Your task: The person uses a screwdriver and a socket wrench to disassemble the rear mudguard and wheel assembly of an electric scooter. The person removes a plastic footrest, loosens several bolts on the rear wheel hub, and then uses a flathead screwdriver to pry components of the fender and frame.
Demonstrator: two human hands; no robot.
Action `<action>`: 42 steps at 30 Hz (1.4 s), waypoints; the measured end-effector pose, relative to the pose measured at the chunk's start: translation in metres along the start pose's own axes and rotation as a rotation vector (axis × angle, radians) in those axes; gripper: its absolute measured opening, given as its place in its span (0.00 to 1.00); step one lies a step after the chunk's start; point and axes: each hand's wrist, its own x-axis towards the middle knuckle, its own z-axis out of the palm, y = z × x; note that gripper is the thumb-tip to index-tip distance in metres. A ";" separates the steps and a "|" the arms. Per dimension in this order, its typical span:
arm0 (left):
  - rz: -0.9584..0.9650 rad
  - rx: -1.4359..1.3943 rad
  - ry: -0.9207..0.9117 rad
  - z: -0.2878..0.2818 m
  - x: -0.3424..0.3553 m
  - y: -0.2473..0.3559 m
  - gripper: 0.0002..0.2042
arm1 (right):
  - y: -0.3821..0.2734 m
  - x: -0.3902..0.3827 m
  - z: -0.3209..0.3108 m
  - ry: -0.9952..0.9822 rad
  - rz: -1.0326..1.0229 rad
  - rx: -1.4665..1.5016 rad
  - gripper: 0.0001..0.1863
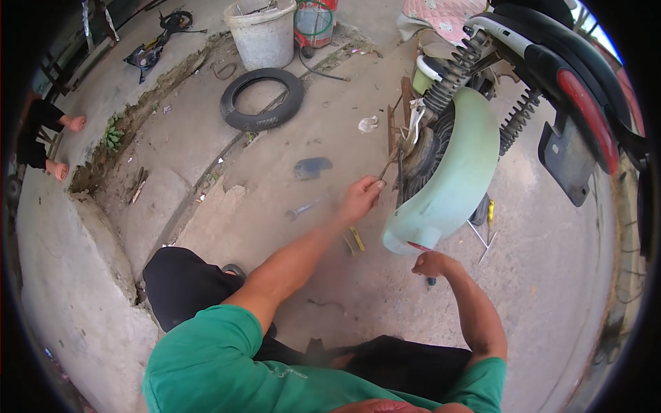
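Pinched in left hand [363,197]: one thin rod [387,169]. Right hand [436,263]: fingers curled, contents I cannot tell, at six o'clock of pale-green fender [469,162]. Tyre [235,111]: eleven o'clock.

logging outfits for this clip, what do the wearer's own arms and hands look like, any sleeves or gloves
The left hand and right hand are bare and ungloved. Both forearms are uncovered too, below short green sleeves.
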 end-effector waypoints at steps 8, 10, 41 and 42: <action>0.092 0.145 -0.006 -0.005 0.028 -0.011 0.15 | 0.109 -0.042 -0.066 1.010 0.291 0.783 0.20; 0.105 0.164 -0.007 -0.014 0.031 -0.020 0.16 | 0.115 -0.043 -0.093 1.215 0.188 1.153 0.24; -0.064 -0.079 0.054 0.026 0.039 -0.003 0.15 | 0.044 -0.024 -0.254 1.922 -0.258 0.996 0.32; -0.056 -0.098 0.043 0.026 0.040 0.001 0.16 | 0.038 -0.025 -0.253 1.904 -0.208 1.004 0.32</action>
